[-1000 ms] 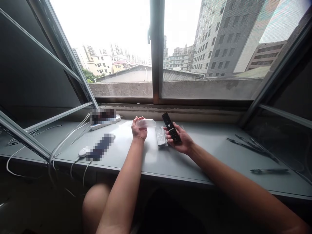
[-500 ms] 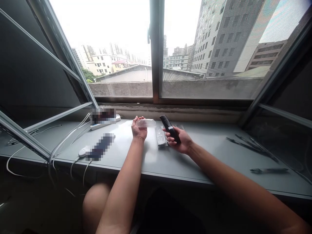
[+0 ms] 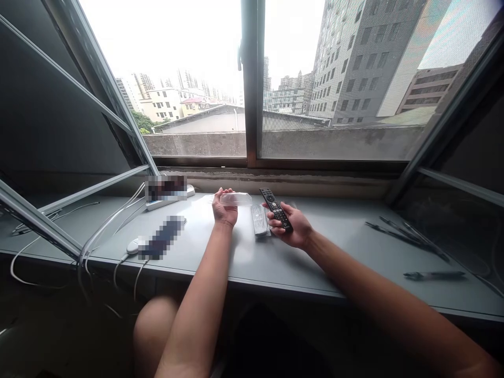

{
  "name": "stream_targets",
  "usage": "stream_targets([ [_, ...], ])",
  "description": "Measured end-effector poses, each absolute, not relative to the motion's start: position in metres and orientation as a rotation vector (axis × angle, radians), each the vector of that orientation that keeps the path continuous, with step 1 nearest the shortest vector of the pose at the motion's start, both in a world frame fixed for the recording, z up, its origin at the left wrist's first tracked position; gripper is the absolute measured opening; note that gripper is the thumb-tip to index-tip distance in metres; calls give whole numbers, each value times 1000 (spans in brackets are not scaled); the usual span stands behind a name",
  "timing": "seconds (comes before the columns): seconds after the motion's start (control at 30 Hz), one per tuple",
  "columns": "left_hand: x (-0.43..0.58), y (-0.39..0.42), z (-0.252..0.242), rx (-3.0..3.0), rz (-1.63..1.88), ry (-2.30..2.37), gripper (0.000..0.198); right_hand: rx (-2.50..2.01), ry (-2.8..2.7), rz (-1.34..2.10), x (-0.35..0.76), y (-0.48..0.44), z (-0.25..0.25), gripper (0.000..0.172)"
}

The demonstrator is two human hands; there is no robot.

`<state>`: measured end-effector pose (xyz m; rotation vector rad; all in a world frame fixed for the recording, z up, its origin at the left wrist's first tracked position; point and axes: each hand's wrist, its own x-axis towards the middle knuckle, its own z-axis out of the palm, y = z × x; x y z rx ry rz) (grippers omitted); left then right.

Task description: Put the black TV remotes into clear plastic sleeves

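Observation:
My left hand (image 3: 225, 209) holds a clear plastic cover (image 3: 236, 199) that extends to the right from its fingers, above the grey table (image 3: 331, 252). In my right hand (image 3: 293, 226) is a black remote control (image 3: 276, 210), its button side facing up and its far end tilted to the left. Between my hands, a packet in clear wrap (image 3: 259, 219) lies on the table, just left of the remote; its contents are hard to make out.
A white power strip (image 3: 171, 198) with cables and a blurred-out device (image 3: 163, 239) are at the left. Dark pens or tools (image 3: 434, 275) lie at the right. Metal frame bars slant down on both sides, before a window.
The remote has been turned over in my right hand: its plain black back showed before, and its buttons show now. My left hand has hardly moved.

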<state>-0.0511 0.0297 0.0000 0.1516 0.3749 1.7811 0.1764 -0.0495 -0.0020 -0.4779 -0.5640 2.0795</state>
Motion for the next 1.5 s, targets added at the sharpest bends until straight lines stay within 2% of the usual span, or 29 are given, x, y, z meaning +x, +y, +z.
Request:
stream_targets([
  [0.2, -52, 34, -4, 168, 1782, 386, 8, -514, -574, 1981, 174, -53, 1, 33],
  [0.33, -54, 37, -7, 157, 1783, 403, 8, -711, -512, 1944, 170, -53, 0, 17],
  [0.4, -55, 38, -8, 153, 1782, 406, 8, -764, -503, 1939, 169, -51, -2, 19],
  [0.53, -55, 39, -10, 161, 1783, 407, 8, -652, -598, 1975, 169, -50, -6, 37],
  [0.6, -54, 40, -11, 165, 1782, 402, 9, -585, -644, 2016, 170, -51, -7, 40],
  [0.83, -55, 43, -12, 184, 1780, 394, 9, -579, -752, 1950, 169, -59, -6, 23],
  [1.0, -57, 45, -14, 164, 1784, 396, 9, -588, -749, 1943, 167, -60, -6, 27],
  [1.13, -57, 44, -13, 125, 1784, 407, 11, -684, -944, 1754, 169, -58, -9, 32],
  [1.23, -57, 43, -12, 125, 1782, 416, 11, -671, -1164, 1481, 171, -56, -12, 38],
  [1.4, -57, 45, -14, 133, 1782, 415, 10, -605, -1626, 857, 175, -53, -13, 22],
  [1.5, -57, 46, -14, 135, 1785, 409, 11, -598, -1729, 734, 175, -53, -13, 18],
])
